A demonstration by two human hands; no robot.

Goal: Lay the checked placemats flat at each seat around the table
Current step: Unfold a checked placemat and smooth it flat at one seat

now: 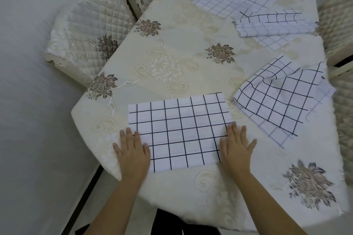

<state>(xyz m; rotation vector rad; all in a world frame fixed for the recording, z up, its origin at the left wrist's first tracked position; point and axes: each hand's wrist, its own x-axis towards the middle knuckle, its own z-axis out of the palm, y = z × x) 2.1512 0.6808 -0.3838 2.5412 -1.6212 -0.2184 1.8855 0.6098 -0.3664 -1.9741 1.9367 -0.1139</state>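
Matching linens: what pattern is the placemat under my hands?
White placemat, dark grid lines; head view.

One view only: head-worn wide-angle, looking forward and steeply down, close over near edge of table [191, 196]; quilted chair [86, 30] at far left.

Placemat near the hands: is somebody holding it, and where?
Not gripped. The left hand and right hand press flat on the short ends of the placemat.
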